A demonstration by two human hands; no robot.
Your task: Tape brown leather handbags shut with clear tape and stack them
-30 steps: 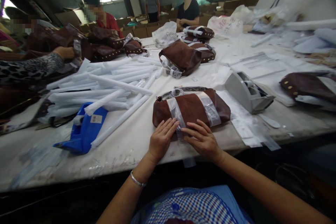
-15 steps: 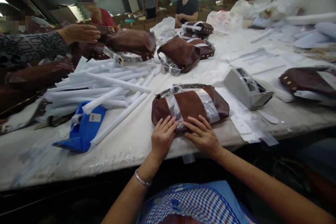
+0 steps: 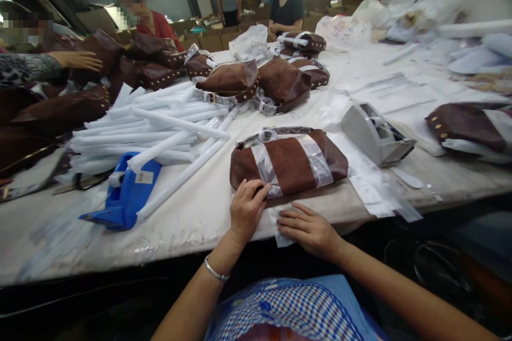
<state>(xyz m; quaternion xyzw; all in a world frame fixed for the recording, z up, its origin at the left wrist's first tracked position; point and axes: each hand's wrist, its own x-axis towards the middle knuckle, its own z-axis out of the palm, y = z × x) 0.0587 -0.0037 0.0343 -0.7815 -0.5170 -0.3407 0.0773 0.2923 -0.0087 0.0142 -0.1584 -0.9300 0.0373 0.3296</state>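
Far to the left of the fingers, a co-worker's hand [image 3: 78, 59] rests on a heap of dark brown leather bags [image 3: 60, 109]. Nearer, a loose pile of white rolled paper tubes [image 3: 160, 128] spreads across the white tabletop [image 3: 192, 213], with a blue plastic tape dispenser [image 3: 126, 192] lying at its near edge, well apart from the left hand [image 3: 246, 210].

The left hand lies flat, fingers [image 3: 256, 192] extended and pressing the near lower edge of the brown suede handbag banded with two strips of clear protective film [image 3: 288, 162]. This handbag lies on its side just beyond both hands, close to the tabletop's near edge. The right hand [image 3: 310, 229] lies beside it, fingers spread open and flat on a small piece of clear film [image 3: 280, 224] that overhangs the edge; neither hand grips anything.

Judged from the layout, wrapping is well advanced: two bands already encircle the body and the strap hardware [image 3: 268, 136] is covered, while the loose film at the edge appears not yet fixed down.

Open room is narrow at the front, the tabletop ending directly under the hands. To the right of the fingers sit a grey desktop tape dispenser [image 3: 376, 136] and flat clear film sheets [image 3: 376, 192]; farther right lies another brown studded bag [image 3: 468, 128]. Beyond the handbag, more wrapped brown bags [image 3: 280, 82] crowd the far side.
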